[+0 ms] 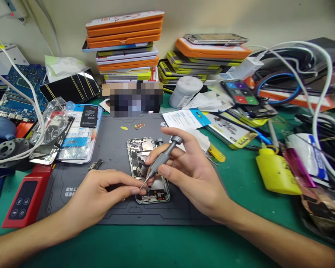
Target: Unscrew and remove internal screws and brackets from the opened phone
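Above the opened phone (148, 171), our right hand (194, 175) curled round the screwdriver (160, 160), our left (100, 195) pinched at its tip.

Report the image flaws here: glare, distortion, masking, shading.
Head view: square pixelation masks a patch beyond the grey mat; head view: light streaks cross the glossy black panel, glints speckle the plastic bag; head view: the top-right corner darkens.

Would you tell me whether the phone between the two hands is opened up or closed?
Opened up: the phone shows its bare internal parts inside the frame, with no cover over them.
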`<state>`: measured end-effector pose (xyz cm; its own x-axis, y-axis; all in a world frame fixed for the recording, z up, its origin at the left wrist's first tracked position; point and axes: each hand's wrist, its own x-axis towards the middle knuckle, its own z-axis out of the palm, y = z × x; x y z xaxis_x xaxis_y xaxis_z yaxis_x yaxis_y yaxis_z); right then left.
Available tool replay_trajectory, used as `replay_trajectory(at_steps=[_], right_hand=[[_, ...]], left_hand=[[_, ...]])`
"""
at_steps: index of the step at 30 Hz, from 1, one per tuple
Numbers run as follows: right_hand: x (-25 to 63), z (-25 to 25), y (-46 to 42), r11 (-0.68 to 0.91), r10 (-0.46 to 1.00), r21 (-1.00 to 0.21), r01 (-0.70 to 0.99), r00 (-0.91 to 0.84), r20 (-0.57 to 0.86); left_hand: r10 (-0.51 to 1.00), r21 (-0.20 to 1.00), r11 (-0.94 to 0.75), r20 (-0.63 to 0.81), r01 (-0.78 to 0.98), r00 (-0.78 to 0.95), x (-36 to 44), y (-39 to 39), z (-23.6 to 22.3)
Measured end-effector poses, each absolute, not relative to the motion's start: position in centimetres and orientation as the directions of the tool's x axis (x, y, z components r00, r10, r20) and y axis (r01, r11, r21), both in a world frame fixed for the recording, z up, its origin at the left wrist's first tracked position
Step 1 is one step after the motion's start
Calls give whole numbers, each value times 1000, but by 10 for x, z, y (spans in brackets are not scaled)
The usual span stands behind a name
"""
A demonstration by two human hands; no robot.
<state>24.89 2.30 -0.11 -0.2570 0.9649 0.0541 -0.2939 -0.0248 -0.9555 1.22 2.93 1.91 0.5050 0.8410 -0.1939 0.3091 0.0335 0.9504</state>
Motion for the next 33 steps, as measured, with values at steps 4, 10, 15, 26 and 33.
replay_trajectory(at_steps=[4,10,15,26,33], right_hand=[[250,-1,23,-21,966,-966,-258,-255,47],[251,-3,22,-12,964,-968,-249,-259,54],[251,-2,22,-27,963,-954,-298,-264,56],[250,-1,23,-41,962,-942,-332,-269,53],[250,-4,23,-41,958,-930,-366,-280,68]], left_hand=[[844,949,26,-190,315,502,12,30,18],[847,957,32,-180,289,501,12,29,20],[849,959,35,-176,280,498,14,30,20],[848,959,33,-177,283,500,13,30,19],[851,962,0,-144,273,505,12,29,17]])
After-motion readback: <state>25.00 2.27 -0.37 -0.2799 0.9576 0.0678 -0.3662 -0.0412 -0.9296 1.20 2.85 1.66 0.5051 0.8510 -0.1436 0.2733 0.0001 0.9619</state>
